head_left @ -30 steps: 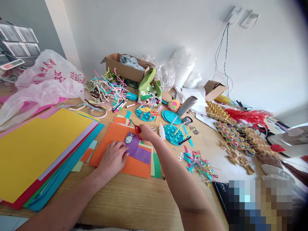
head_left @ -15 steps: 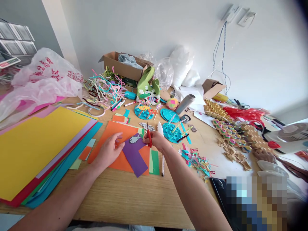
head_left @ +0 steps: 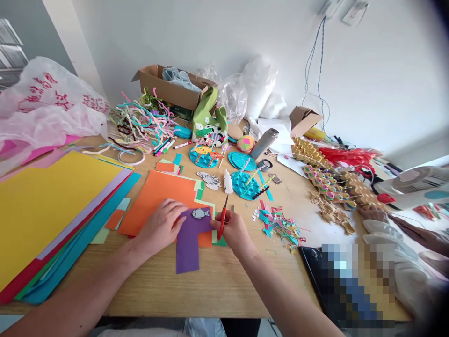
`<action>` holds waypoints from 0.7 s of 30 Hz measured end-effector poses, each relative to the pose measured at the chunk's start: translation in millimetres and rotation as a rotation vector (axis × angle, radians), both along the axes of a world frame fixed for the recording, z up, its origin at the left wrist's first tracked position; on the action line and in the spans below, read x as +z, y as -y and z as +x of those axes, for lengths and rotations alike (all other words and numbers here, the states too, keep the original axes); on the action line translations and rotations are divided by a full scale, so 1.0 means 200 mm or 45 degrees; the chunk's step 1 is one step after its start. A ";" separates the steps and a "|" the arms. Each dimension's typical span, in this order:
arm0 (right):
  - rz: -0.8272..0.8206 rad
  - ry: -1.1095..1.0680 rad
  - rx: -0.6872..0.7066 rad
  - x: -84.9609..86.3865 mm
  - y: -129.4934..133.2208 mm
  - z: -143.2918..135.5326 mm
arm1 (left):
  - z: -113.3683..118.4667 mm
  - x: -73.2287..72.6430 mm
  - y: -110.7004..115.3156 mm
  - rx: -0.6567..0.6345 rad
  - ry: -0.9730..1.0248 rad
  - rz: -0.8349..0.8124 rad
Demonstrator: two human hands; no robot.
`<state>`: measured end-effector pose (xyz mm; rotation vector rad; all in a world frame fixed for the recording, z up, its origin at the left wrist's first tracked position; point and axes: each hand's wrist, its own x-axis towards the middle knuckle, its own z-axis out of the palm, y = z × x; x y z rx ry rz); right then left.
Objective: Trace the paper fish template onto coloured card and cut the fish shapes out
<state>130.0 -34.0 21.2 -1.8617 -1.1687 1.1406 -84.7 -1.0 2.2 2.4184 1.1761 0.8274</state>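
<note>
My left hand (head_left: 164, 224) is closed on the upper left edge of a purple sheet of paper (head_left: 188, 252) cut to an L-like shape. A grey fish cut-out (head_left: 200, 213) lies on the sheet near its top edge. Red-handled scissors (head_left: 223, 220) are in my right hand (head_left: 234, 230), blades pointing away from me. That hand's fingertips also touch the right end of the purple sheet. Below it lies orange paper (head_left: 154, 187) with green pieces at its edge. Beyond my hands lie more fish cut-outs (head_left: 209, 180) and a white glue bottle (head_left: 228, 181).
Stacked coloured sheets (head_left: 59, 201) cover the left side. Pipe cleaners (head_left: 140, 117), a cardboard box (head_left: 168, 89), blue paper discs (head_left: 245, 185) and a metal flask (head_left: 264, 143) stand or lie farther back. Paper scraps (head_left: 280, 224) are at right, near another person's hand (head_left: 373, 214).
The purple sheet has turned and come nearer to me, its long strip now pointing toward the table edge. My right hand has drawn back with the scissors. The view has shifted slightly.
</note>
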 end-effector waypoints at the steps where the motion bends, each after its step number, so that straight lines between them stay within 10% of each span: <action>1: 0.006 0.104 0.049 0.02 0.02 0.01 | 0.00 0.00 0.01 -0.042 -0.026 0.001; 7: 0.379 0.623 0.056 0.10 0.07 0.08 | 0.02 0.01 0.05 -0.174 -0.202 0.115; 12: 0.697 0.613 0.065 -0.02 0.05 0.14 | 0.06 0.01 0.11 -0.176 -0.283 0.200; 21: 0.884 0.682 0.886 -0.08 0.10 0.12 | 0.10 -0.04 0.16 -0.073 -0.308 0.320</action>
